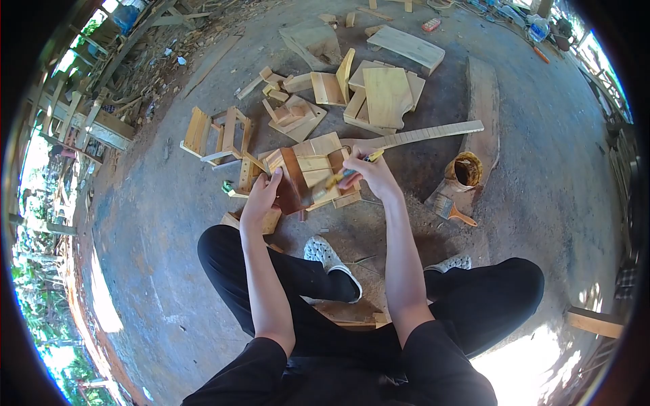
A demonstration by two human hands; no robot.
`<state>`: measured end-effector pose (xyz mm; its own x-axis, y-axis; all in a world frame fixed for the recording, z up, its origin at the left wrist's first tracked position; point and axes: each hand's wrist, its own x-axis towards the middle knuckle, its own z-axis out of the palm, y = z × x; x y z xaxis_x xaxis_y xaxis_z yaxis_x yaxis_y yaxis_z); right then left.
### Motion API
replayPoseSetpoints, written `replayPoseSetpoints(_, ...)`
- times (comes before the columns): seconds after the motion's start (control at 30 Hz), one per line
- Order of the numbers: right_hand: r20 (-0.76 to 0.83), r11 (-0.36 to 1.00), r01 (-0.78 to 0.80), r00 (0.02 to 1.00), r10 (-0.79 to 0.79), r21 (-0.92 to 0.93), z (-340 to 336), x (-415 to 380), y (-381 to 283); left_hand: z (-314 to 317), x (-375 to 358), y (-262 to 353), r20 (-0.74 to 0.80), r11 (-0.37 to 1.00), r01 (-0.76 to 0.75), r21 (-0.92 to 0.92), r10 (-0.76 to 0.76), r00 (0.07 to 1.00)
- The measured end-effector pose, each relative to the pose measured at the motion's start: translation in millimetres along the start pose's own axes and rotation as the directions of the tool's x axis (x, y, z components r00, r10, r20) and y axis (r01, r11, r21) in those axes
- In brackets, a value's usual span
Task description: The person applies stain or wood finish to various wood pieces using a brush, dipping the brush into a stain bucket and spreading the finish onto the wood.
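My left hand (260,196) is closed on the near left end of a small wooden piece (292,181), whose top face is stained dark reddish brown. The piece is tilted, with its pale end turned away from me. In my right hand (372,176) is a paintbrush (331,183) with a yellow handle, pointing down to the left. Its bristles are right at the lower right edge of the stained face. Pale unstained wooden pieces (325,146) lie just beyond and beneath both hands.
To the right, a stain-smeared can (464,170) and a second paintbrush (454,210) rest on a long board (482,101). A slatted wooden frame (220,133) lies left. Cut boards (387,95) are piled ahead, and a thin strip (433,133) extends rightward.
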<state>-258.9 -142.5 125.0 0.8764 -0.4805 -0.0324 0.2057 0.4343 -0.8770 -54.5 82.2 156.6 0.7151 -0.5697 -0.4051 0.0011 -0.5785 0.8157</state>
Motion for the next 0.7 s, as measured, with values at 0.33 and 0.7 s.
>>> replayPoseSetpoints(0.33, -0.284, 0.985, 0.140, 0.953, -0.108, 0.096, 8, 2, -21, 5, 2, -1, 0.013, 0.998, -0.050, -0.041, 0.051, 0.999)
replayPoseSetpoints(0.7, -0.397, 0.941, 0.269, 0.902, -0.171, 0.206, 41, 15, 13, 9, -9, 13, 0.104, 0.998, -0.048, -0.044, 0.053, 0.993)
